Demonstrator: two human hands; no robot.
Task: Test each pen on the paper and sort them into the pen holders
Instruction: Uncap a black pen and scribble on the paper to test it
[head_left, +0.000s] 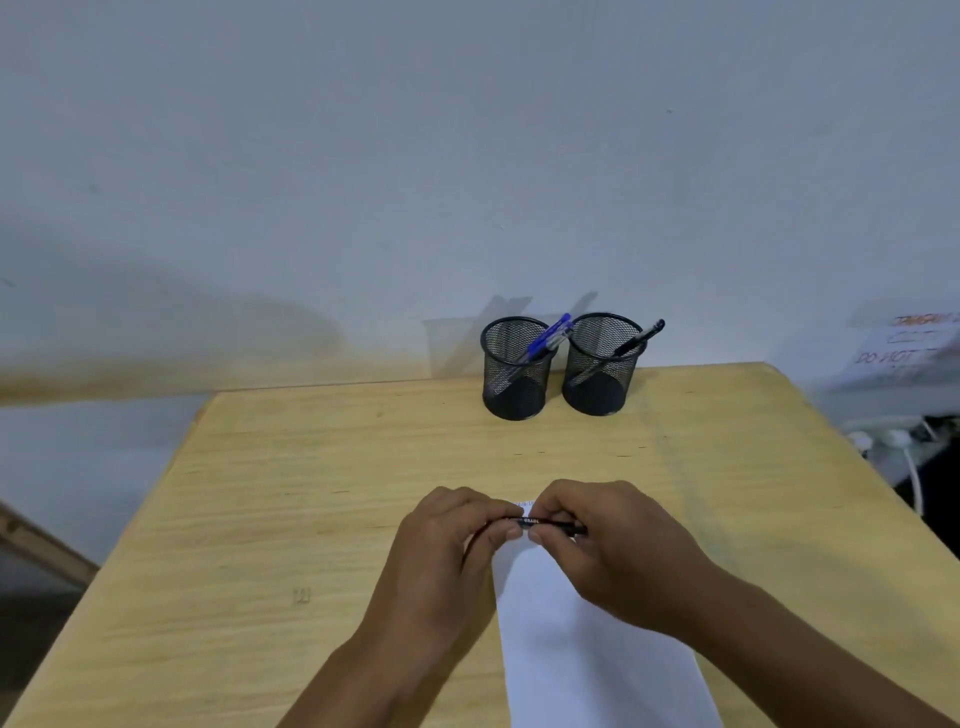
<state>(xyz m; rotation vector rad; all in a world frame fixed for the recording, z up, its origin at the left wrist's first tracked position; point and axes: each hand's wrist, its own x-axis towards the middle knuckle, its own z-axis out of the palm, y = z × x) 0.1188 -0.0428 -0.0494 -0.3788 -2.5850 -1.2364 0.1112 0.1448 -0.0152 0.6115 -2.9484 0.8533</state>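
Two hands are meeting over the near end of the bench in the head view, both pinching one black pen between them. Left hand is gripping the pen's left end with curled fingers, right hand is gripping the right part, thumb and fingers closed round the barrel. Pen's long axis is lying crosswise, left to right, level, just above the far edge of the white paper. Likely uncapping or recapping; cap itself is hidden under the fingers, cannot tell which. Faint marks are showing at the paper's top edge, too small to read. Paper is running from under the hands back toward the person, right of centre. Two black mesh pen holders are standing well apart from the hands at the far edge by the wall, straight ahead and slightly right: left holder is carrying blue pens, right holder is carrying one black pen. Holders are standing just beside each other, nearly touching. Right hand is nearer to the right holder, likely the black pen's home. Nothing is standing on the bare bench between hands and holders. Off the bench at right, a blurred paper sign and white cables are lying.
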